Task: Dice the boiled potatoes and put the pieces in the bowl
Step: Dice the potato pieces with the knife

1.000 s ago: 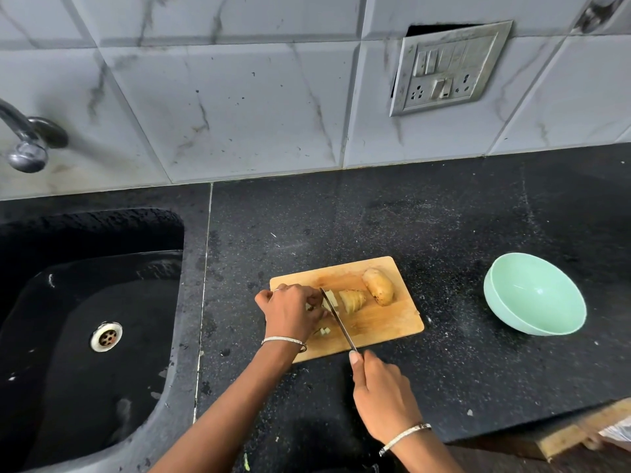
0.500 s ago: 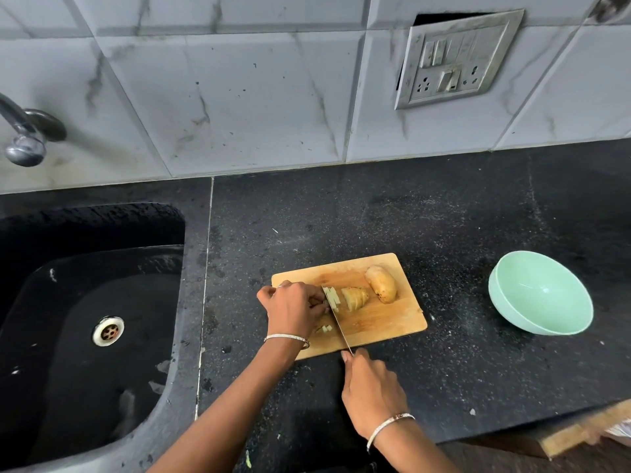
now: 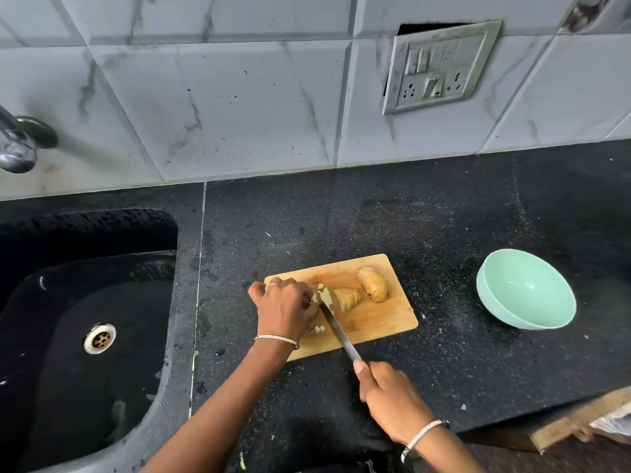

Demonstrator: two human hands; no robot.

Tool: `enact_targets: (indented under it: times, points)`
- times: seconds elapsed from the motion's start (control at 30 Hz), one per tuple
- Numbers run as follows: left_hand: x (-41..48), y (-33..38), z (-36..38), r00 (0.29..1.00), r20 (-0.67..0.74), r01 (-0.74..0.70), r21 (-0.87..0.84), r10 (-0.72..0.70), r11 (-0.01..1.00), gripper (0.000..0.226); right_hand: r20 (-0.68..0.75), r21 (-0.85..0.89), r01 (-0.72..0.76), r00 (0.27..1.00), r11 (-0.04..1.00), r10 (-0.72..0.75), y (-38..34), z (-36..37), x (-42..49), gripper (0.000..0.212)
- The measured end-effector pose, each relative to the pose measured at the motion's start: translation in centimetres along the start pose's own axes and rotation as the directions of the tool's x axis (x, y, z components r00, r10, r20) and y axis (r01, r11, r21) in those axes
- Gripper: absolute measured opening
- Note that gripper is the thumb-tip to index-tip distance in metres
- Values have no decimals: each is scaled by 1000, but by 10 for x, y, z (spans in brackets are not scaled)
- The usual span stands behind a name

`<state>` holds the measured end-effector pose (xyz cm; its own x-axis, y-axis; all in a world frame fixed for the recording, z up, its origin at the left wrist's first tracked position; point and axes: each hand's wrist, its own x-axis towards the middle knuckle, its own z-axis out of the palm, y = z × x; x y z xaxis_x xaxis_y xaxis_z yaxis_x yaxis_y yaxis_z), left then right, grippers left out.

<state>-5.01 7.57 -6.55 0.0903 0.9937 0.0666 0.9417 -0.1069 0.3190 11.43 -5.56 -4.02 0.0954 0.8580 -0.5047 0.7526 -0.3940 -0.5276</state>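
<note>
Counter [image 3: 444, 233] is black with fine pale speckles, sink [image 3: 68, 387] plain black, drain ring [image 3: 99, 338] whitish with a rusty middle. Wall tiles [image 3: 239, 97] are white with grey marble veining, switch plate [image 3: 440, 66] dull silver-grey. Bowl [image 3: 495, 302] is a solid mint green. Cutting board [image 3: 375, 322] is light honey wood. Whole potato [image 3: 373, 284] is golden-tan with dark spots, cut potato [image 3: 324, 296] pale yellow, knife [image 3: 336, 327] blade silvery.

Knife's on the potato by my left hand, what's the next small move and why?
Probably press the knife down through the potato slices your left hand steadies; they're only partly diced, and the mint bowl holds no pieces yet.
</note>
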Motion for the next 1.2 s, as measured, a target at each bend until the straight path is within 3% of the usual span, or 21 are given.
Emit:
enact_targets:
  times: [0.17,0.37,0.53,0.73,1.0,1.2]
  points:
    - [-3,-4,-4,1000,-5,5,-3,-5,1000,11,-142,-39,54,988,998,-59,-8,-8,2,45]
    - [-5,-4,-9,1000,-6,-23,-34,23,999,8,-187,-162,30,981,986,-61,-12,6,18,38]
    - [-3,-8,-11,1000,-22,-11,-103,8,995,21,-68,-66,89,993,994,-94,-12,16,12,42]
    - [3,-12,-14,997,75,13,-131,-4,991,19,-134,-21,57,989,998,-60,-7,9,12,44]
    - [4,-11,-17,996,67,-68,9,67,998,14,-33,-16,73,997,997,-74,-2,9,15,47]
    - [5,0,-16,997,-16,-73,-111,72,991,15,-184,90,80,981,993,-62,0,-10,13,42]
